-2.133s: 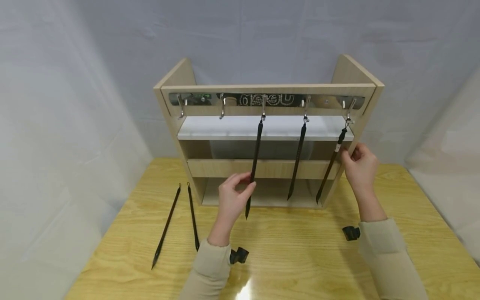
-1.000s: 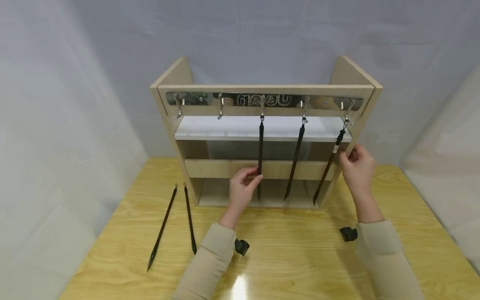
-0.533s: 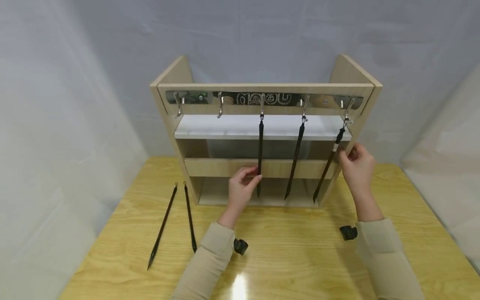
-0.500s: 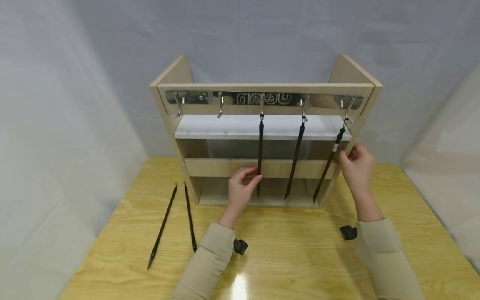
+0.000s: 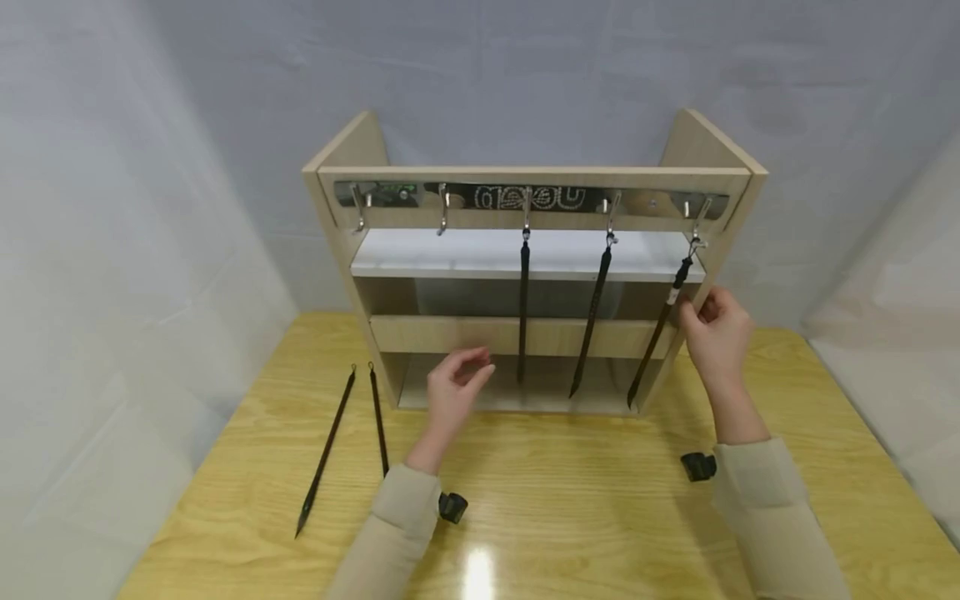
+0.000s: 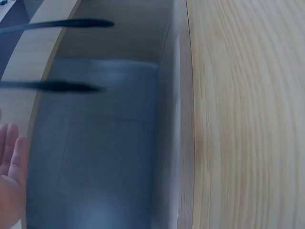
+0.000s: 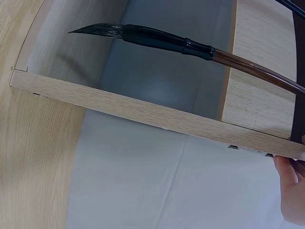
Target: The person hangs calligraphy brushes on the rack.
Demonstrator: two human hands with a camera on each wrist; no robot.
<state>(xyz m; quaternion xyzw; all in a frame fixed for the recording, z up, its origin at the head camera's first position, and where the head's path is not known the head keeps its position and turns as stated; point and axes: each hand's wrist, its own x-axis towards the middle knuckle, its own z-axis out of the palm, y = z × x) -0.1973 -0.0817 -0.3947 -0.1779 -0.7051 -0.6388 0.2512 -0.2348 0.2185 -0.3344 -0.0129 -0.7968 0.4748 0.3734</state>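
Three dark calligraphy brushes hang by loops from hooks on a metal hook rail (image 5: pixel 652 204), fixed to the front of a pale wooden shelf (image 5: pixel 540 173). Just left of the middle hanging brush (image 5: pixel 523 308), my left hand (image 5: pixel 453 396) is apart from it, fingers loosely bent with nothing between them. My right hand (image 5: pixel 720 337) grips the shelf's right side panel, beside the rightmost brush (image 5: pixel 660 333), which carries a white label. That brush's bristle end (image 7: pixel 100 30) shows closely in the right wrist view. Blurred brush tips (image 6: pixel 62 86) appear in the left wrist view.
Two more brushes lie on the wooden table left of the shelf: one at the far left (image 5: pixel 327 450) and another (image 5: pixel 378 425) partly hidden by my left sleeve. The two left hooks (image 5: pixel 443 208) carry nothing. Pale cloth (image 5: pixel 172 250) surrounds the table.
My left hand has let go of the middle brush and drawn back to the left and down. The brush now hangs straight and free. My right hand has stayed on the side panel.
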